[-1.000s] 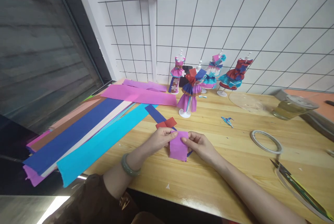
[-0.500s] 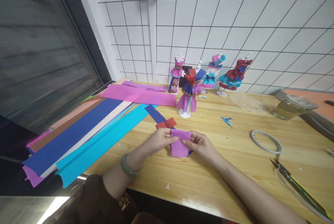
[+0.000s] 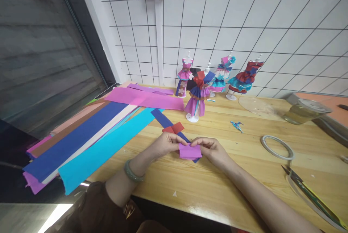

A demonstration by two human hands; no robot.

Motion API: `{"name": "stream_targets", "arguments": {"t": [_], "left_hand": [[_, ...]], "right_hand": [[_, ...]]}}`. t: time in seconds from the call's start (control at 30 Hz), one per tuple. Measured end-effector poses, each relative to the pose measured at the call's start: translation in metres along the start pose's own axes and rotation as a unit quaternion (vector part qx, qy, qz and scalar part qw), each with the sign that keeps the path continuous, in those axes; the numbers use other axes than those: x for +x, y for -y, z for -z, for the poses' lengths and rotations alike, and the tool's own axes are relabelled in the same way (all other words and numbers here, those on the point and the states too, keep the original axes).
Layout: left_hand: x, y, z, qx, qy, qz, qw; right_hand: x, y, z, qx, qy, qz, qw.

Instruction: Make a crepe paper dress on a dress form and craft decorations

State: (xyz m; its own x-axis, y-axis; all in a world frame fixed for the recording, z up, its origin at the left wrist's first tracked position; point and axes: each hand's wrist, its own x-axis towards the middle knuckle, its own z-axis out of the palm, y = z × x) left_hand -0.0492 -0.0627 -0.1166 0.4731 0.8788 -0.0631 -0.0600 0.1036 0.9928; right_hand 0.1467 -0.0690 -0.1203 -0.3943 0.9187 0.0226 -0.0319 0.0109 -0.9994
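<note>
A small piece of purple crepe paper (image 3: 190, 151), folded over, is pinched along its upper edge between both hands. My left hand (image 3: 168, 142) grips its left side, thumb and fingers together. On the right side, my right hand (image 3: 207, 146) holds it the same way. Beneath and behind the paper, a dark blue strip (image 3: 164, 119) lies slantwise on the table, its near end showing below my fingers. Red paper pieces (image 3: 178, 128) lie across that strip, just beyond my left hand. A small dress form (image 3: 198, 97) in red, blue and purple paper stands past them.
Long coloured paper strips (image 3: 108, 146) spread over the table's left side. More dressed forms (image 3: 246, 77) stand along the wall. At right are a tape roll (image 3: 277, 147), scissors (image 3: 312, 193), a lidded cup (image 3: 307, 111) and a twisted blue scrap (image 3: 236, 126).
The purple paper was a taller, hanging piece and is now folded to about half its height. Both hands have shifted slightly, with fingertips now on its top edge.
</note>
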Motion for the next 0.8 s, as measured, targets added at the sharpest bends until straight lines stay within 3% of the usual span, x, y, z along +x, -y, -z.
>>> {"name": "stream_targets", "arguments": {"t": [0.2,0.33,0.53,0.7,0.8], "left_hand": [[-0.001,-0.003,0.0,-0.044,-0.014,0.027,0.999],[-0.001,-0.006,0.001,-0.113,-0.003,0.052,0.992],[0.001,0.002,0.001,0.048,-0.039,-0.01,0.998],[0.003,0.01,-0.001,0.012,-0.023,-0.026,0.999],[0.002,0.009,-0.002,0.011,0.013,-0.008,1.0]], "right_hand": [[-0.001,0.004,0.002,-0.066,0.018,0.053,0.996],[0.0,0.004,0.005,-0.061,0.025,0.044,0.997],[0.001,0.003,-0.001,-0.052,0.01,0.012,0.999],[0.003,-0.006,-0.007,0.035,-0.008,-0.008,0.999],[0.003,-0.009,-0.008,0.033,-0.004,0.004,0.999]]}}
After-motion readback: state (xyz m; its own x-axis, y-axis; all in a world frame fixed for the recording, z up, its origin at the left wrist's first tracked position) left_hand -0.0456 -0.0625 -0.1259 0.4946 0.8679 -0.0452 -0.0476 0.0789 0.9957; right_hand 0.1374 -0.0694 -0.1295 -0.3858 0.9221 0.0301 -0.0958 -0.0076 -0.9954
